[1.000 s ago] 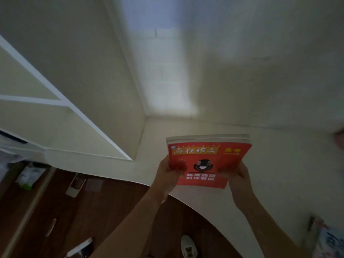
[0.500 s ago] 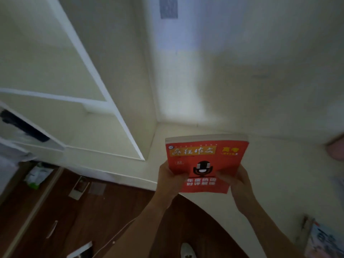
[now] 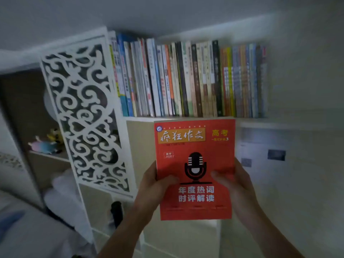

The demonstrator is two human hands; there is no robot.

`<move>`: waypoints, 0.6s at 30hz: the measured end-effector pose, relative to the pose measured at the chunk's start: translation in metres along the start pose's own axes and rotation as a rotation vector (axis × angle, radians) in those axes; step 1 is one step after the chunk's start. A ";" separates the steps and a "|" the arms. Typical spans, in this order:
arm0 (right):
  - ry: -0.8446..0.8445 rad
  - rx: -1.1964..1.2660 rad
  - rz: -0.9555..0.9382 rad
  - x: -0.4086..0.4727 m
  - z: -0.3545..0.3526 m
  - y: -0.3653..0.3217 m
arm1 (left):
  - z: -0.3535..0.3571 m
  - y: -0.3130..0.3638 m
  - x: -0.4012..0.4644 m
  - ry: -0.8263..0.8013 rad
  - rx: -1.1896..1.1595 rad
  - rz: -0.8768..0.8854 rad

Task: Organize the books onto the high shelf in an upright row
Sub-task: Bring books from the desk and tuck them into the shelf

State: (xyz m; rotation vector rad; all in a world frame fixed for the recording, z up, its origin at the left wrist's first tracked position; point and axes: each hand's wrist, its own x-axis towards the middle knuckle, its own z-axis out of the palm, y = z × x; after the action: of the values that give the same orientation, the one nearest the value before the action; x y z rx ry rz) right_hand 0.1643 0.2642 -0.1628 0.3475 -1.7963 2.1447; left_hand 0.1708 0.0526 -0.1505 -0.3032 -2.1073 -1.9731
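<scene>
A red book [image 3: 195, 161] with a black microphone on its cover is held upright in front of me, cover facing me. My left hand [image 3: 154, 185] grips its lower left edge, thumb on the cover. My right hand [image 3: 234, 181] grips its lower right edge, thumb on the cover too. Above the book, the high shelf [image 3: 260, 121] carries a long upright row of books [image 3: 186, 79], spines out. The red book's top edge sits just below that shelf board.
A white carved fretwork panel [image 3: 83, 116] stands left of the row. Left of it, lower shelves hold small toy figures [image 3: 44, 144] and white bundles. The wall [image 3: 307, 71] lies right of the row, with a gap beside the last spines. Papers [image 3: 264, 155] hang below the shelf.
My view has swung up from the floor and the corner to the bookshelf. Both hands have lifted the red book up toward the high shelf and keep the same hold.
</scene>
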 end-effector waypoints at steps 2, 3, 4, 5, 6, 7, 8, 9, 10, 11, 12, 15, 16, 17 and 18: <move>-0.039 0.096 0.008 0.016 0.034 -0.022 | -0.029 0.018 -0.002 -0.009 -0.025 0.069; -0.054 0.139 0.034 0.025 0.048 -0.032 | -0.040 0.024 -0.001 -0.014 -0.019 0.093; -0.064 0.175 0.064 0.034 0.062 -0.041 | -0.050 0.029 0.000 -0.011 -0.004 0.125; -0.081 0.194 0.088 0.043 0.074 -0.050 | -0.059 0.034 0.003 0.006 0.012 0.160; -0.113 0.185 0.100 0.053 0.085 -0.058 | -0.066 0.038 0.007 0.046 0.050 0.211; -0.145 0.128 0.099 0.063 0.095 -0.064 | -0.072 0.041 0.012 0.114 0.123 0.282; -0.174 0.021 0.082 0.073 0.104 -0.070 | -0.075 0.043 0.018 0.198 0.206 0.356; -0.179 -0.133 0.038 0.085 0.111 -0.074 | -0.078 0.045 0.024 0.287 0.287 0.425; -0.135 -0.325 -0.038 0.098 0.116 -0.076 | -0.079 0.047 0.030 0.380 0.347 0.474; -0.036 -0.528 -0.158 0.115 0.119 -0.079 | -0.079 0.050 0.035 0.468 0.382 0.502; 0.108 -0.728 -0.314 0.131 0.119 -0.082 | -0.079 0.053 0.041 0.554 0.414 0.519; 0.444 -1.126 -0.662 0.175 0.115 -0.096 | -0.080 0.061 0.057 0.738 0.469 0.563; 0.476 -1.180 -0.698 0.187 0.115 -0.099 | -0.081 0.065 0.063 0.770 0.472 0.564; 0.483 -1.231 -0.716 0.197 0.115 -0.100 | -0.082 0.066 0.068 0.798 0.482 0.561; 0.481 -1.274 -0.741 0.206 0.119 -0.101 | -0.083 0.068 0.073 0.818 0.494 0.574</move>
State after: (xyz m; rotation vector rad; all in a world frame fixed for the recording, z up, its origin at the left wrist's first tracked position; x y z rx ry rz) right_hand 0.0121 0.1815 0.0288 0.0978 -1.8888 0.3460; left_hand 0.1249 -0.0267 -0.0584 0.0124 -1.6195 -0.9584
